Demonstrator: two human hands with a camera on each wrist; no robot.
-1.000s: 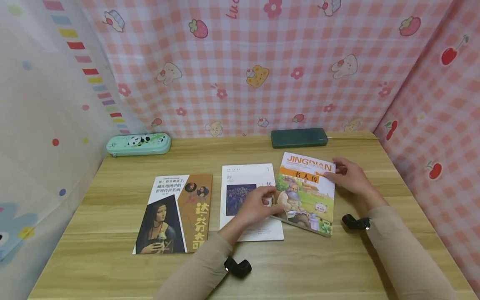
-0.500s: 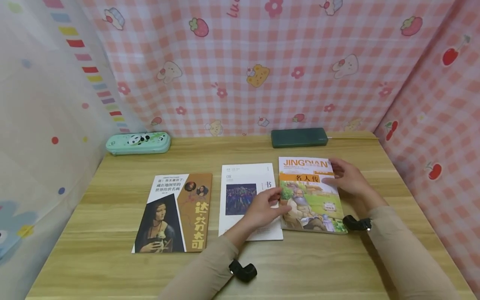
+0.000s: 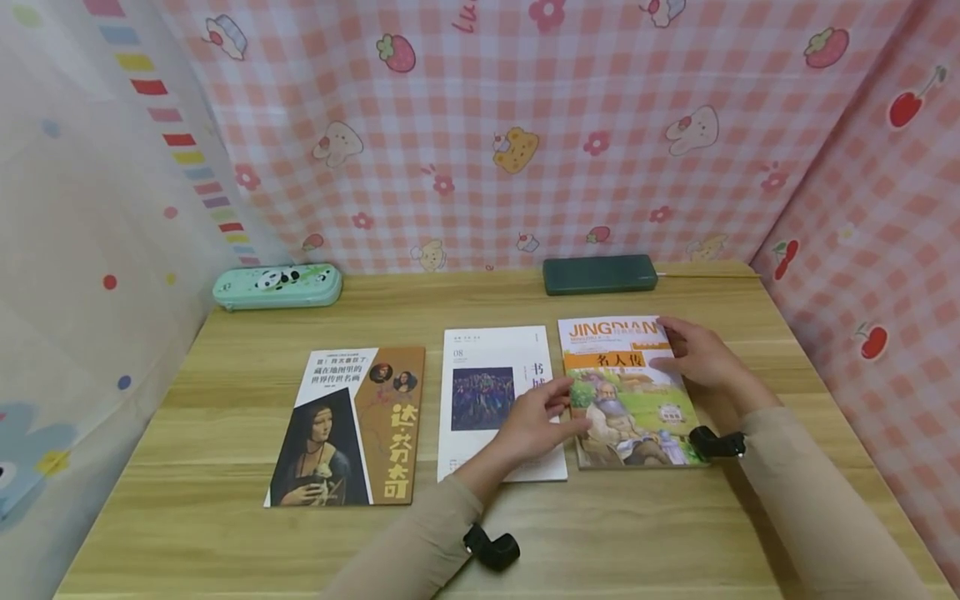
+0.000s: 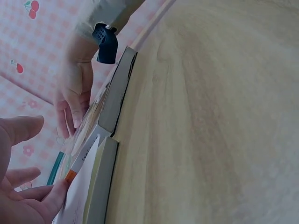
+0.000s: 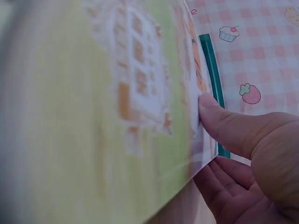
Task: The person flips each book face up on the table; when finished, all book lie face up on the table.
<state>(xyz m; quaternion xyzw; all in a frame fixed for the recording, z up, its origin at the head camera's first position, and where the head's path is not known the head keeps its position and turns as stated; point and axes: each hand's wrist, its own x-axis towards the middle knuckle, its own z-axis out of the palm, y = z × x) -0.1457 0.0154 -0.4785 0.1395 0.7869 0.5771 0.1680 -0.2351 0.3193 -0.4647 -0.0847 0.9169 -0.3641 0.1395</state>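
Note:
A book with a bearded man on its cover and JINGDIAN at the top lies at the right of the row. My right hand pinches its upper right edge, thumb on the cover and fingers at the underside in the right wrist view. My left hand reaches over the white book, its fingertips touching the spine of the bearded-man book. In the left wrist view the thumb stands apart from that spine. A brown and white book with a painted portrait lies further left.
At the back left of the wooden table lies a mint panda pencil case. A dark green case lies at the back right. Checked pink cloth hangs behind.
The bearded-man book has turned from a tilt to nearly square with the row and shifted right, off the white book's edge. My left hand has moved slightly right with it.

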